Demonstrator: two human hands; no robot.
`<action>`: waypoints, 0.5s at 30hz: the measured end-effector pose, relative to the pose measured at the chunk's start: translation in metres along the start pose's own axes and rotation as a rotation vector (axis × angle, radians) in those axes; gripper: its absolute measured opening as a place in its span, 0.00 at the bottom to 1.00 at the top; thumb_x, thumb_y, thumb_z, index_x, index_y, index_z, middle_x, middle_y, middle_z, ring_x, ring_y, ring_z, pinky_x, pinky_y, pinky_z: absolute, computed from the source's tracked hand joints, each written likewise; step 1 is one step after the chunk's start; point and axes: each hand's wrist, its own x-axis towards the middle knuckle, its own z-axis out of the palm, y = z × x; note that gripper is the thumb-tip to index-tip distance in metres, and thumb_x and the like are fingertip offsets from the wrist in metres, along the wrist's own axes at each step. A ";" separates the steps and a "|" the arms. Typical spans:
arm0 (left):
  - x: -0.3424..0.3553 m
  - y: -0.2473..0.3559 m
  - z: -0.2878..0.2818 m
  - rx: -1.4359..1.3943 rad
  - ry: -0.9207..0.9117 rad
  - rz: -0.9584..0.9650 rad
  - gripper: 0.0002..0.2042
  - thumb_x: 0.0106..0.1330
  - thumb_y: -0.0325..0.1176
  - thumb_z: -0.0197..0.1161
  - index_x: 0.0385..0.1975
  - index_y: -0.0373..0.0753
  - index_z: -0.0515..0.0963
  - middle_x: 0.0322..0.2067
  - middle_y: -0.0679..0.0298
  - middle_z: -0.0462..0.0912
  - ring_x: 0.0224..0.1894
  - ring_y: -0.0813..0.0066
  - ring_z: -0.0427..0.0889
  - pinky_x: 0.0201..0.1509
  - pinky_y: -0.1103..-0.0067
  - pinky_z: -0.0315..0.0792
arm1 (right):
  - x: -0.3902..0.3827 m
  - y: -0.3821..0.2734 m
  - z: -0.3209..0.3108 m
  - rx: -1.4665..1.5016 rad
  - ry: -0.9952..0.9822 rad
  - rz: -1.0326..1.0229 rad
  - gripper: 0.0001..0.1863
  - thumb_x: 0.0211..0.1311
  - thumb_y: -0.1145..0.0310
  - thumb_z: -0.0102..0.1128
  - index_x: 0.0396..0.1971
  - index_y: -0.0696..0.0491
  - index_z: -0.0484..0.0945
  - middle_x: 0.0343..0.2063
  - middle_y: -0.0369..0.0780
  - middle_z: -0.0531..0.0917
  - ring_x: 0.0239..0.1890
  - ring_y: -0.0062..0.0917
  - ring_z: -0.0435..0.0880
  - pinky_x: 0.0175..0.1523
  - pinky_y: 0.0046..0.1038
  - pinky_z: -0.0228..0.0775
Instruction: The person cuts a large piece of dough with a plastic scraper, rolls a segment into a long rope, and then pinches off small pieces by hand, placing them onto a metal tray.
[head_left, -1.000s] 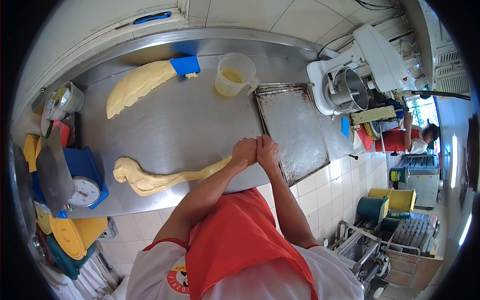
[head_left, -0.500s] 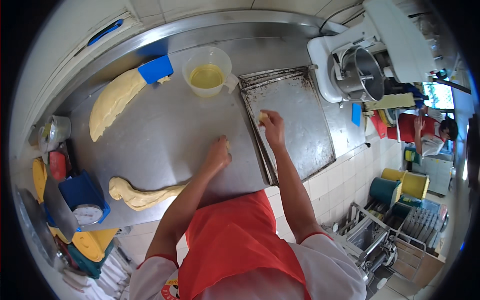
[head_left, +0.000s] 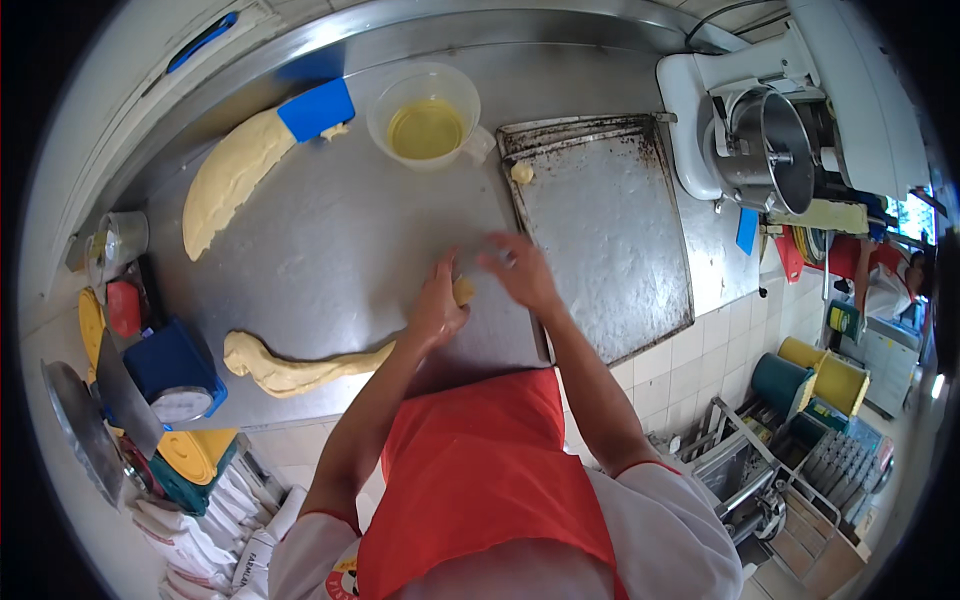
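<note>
A long rope of pale dough (head_left: 300, 375) lies near the front edge of the steel table and runs under my left forearm. My left hand (head_left: 438, 308) is closed around its end, and a small lump of dough (head_left: 463, 291) pokes out beside the thumb. Just to the right, my right hand (head_left: 522, 275) hovers over the table, blurred, its fingers apart and nothing visible in them. One small dough ball (head_left: 522, 172) rests at the far left corner of the stacked, dark-edged baking trays (head_left: 610, 240).
A bigger dough slab (head_left: 235, 175) lies at the far left with a blue scraper (head_left: 318, 110) on its end. Beside it stands a clear jug (head_left: 425, 125) of yellow liquid. A stand mixer (head_left: 765, 150) is at the far right; a blue scale (head_left: 175, 375) stands left. Another person (head_left: 885, 290) is at far right.
My right hand has let go of the dough ball, now on the tray's corner, and has come back left toward my left hand. The whole view has shifted slightly.
</note>
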 end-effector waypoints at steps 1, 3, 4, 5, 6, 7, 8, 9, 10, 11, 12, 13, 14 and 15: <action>-0.001 0.002 -0.003 -0.015 0.051 0.040 0.31 0.51 0.22 0.67 0.58 0.38 0.66 0.37 0.47 0.82 0.43 0.43 0.82 0.50 0.59 0.76 | -0.020 -0.003 0.010 -0.010 0.006 -0.001 0.20 0.57 0.65 0.71 0.47 0.58 0.82 0.37 0.48 0.85 0.40 0.36 0.84 0.45 0.35 0.75; -0.007 -0.018 -0.002 -0.129 -0.075 0.013 0.25 0.51 0.24 0.68 0.52 0.37 0.71 0.36 0.48 0.83 0.42 0.43 0.82 0.49 0.59 0.77 | -0.044 -0.015 0.030 0.262 -0.288 0.268 0.17 0.62 0.64 0.66 0.48 0.57 0.83 0.35 0.45 0.87 0.34 0.32 0.85 0.41 0.32 0.76; -0.007 -0.015 -0.007 -0.234 -0.222 -0.017 0.20 0.52 0.26 0.69 0.46 0.36 0.76 0.35 0.48 0.84 0.41 0.44 0.83 0.48 0.60 0.77 | -0.048 -0.017 0.033 0.250 -0.280 0.258 0.17 0.62 0.64 0.66 0.48 0.57 0.83 0.35 0.45 0.87 0.34 0.32 0.85 0.41 0.32 0.76; -0.010 -0.011 -0.010 -0.240 -0.215 -0.003 0.20 0.52 0.26 0.69 0.46 0.36 0.76 0.35 0.48 0.84 0.41 0.44 0.83 0.48 0.60 0.77 | -0.051 -0.019 0.036 0.232 -0.152 0.234 0.16 0.64 0.63 0.64 0.47 0.56 0.84 0.32 0.46 0.86 0.31 0.35 0.85 0.39 0.33 0.77; -0.013 -0.004 -0.010 -0.071 -0.303 -0.043 0.14 0.54 0.29 0.67 0.41 0.36 0.79 0.36 0.47 0.84 0.41 0.44 0.84 0.47 0.60 0.78 | -0.055 -0.022 0.039 0.214 -0.026 0.209 0.15 0.66 0.63 0.62 0.46 0.56 0.84 0.28 0.46 0.86 0.28 0.38 0.85 0.38 0.34 0.77; -0.016 0.004 -0.013 0.104 -0.390 -0.083 0.10 0.56 0.32 0.66 0.35 0.35 0.82 0.36 0.47 0.85 0.41 0.44 0.84 0.46 0.60 0.78 | -0.060 -0.029 0.044 0.207 -0.018 0.198 0.15 0.66 0.63 0.62 0.46 0.56 0.84 0.28 0.46 0.86 0.28 0.38 0.85 0.38 0.34 0.77; -0.018 0.006 -0.010 0.101 -0.382 -0.071 0.10 0.56 0.32 0.66 0.35 0.35 0.82 0.36 0.47 0.85 0.41 0.44 0.84 0.46 0.60 0.78 | -0.064 -0.037 0.049 0.064 0.060 0.121 0.15 0.66 0.61 0.60 0.43 0.57 0.84 0.27 0.49 0.85 0.28 0.42 0.85 0.37 0.36 0.76; -0.019 0.007 -0.007 0.203 -0.357 -0.124 0.10 0.58 0.33 0.62 0.34 0.35 0.83 0.37 0.46 0.85 0.42 0.44 0.84 0.45 0.61 0.79 | -0.067 -0.045 0.054 -0.079 0.139 0.044 0.16 0.67 0.59 0.59 0.39 0.58 0.84 0.26 0.51 0.84 0.28 0.45 0.85 0.36 0.39 0.76; -0.021 0.008 -0.006 0.302 -0.335 -0.180 0.11 0.60 0.35 0.59 0.33 0.35 0.84 0.37 0.46 0.85 0.42 0.44 0.84 0.44 0.61 0.80 | -0.070 -0.050 0.057 -0.088 0.145 0.039 0.16 0.67 0.59 0.59 0.39 0.58 0.84 0.26 0.51 0.84 0.28 0.45 0.85 0.36 0.39 0.76; -0.022 0.009 -0.006 0.295 -0.330 -0.172 0.11 0.60 0.35 0.59 0.33 0.35 0.84 0.37 0.46 0.85 0.42 0.44 0.84 0.44 0.61 0.80 | -0.071 -0.054 0.059 -0.162 0.172 0.090 0.16 0.67 0.60 0.58 0.35 0.59 0.83 0.25 0.54 0.82 0.30 0.49 0.83 0.36 0.41 0.74; -0.020 0.010 -0.007 0.328 -0.345 -0.151 0.11 0.62 0.35 0.57 0.33 0.36 0.84 0.37 0.46 0.85 0.42 0.45 0.85 0.44 0.62 0.80 | -0.070 -0.058 0.058 -0.236 0.199 0.142 0.17 0.68 0.60 0.57 0.30 0.60 0.82 0.24 0.56 0.80 0.31 0.52 0.82 0.36 0.44 0.73; -0.017 0.014 -0.007 0.360 -0.361 -0.125 0.11 0.63 0.34 0.55 0.33 0.36 0.84 0.37 0.47 0.86 0.42 0.46 0.85 0.43 0.62 0.81 | -0.071 -0.049 0.056 -0.245 0.209 0.140 0.17 0.68 0.60 0.57 0.30 0.60 0.82 0.24 0.56 0.80 0.31 0.52 0.82 0.36 0.44 0.73; -0.016 0.021 -0.009 0.359 -0.368 -0.114 0.11 0.63 0.34 0.55 0.33 0.36 0.84 0.37 0.47 0.86 0.42 0.46 0.85 0.43 0.62 0.81 | -0.071 -0.032 0.056 -0.337 0.195 0.057 0.16 0.67 0.60 0.58 0.28 0.59 0.81 0.23 0.52 0.82 0.28 0.49 0.83 0.33 0.42 0.74; -0.012 0.029 -0.011 0.425 -0.446 -0.126 0.12 0.63 0.36 0.56 0.32 0.36 0.84 0.37 0.47 0.86 0.42 0.46 0.85 0.43 0.63 0.81 | -0.072 -0.013 0.051 -0.430 0.180 -0.025 0.15 0.66 0.60 0.59 0.27 0.57 0.81 0.22 0.49 0.84 0.24 0.46 0.83 0.31 0.41 0.74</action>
